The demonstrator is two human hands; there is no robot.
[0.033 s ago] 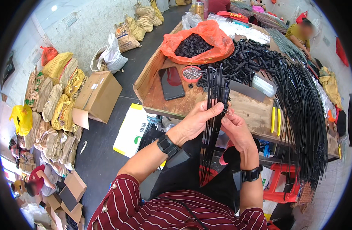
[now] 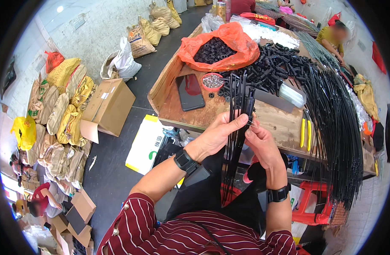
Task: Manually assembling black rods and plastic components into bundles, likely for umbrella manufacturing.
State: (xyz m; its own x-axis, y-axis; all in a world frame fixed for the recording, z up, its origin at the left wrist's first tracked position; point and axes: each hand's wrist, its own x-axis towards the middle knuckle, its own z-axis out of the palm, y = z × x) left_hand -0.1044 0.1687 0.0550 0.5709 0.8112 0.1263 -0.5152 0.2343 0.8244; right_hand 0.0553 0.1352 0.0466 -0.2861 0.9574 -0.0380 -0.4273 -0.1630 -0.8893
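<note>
Wooden table (image 2: 167, 102) stands beyond both hands; the left hand (image 2: 220, 131) clamps black rods (image 2: 232, 163), while right beside it the right hand (image 2: 264, 146) pinches a thin strand (image 2: 253, 124).

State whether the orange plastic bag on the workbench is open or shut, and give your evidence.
Open: the orange plastic bag has its mouth spread wide, and small black parts show inside.

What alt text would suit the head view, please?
A person's left hand holds a bundle of thin black rods, the right hand close beside it. On the table are black parts, an orange bag, a phone and pliers.
</note>
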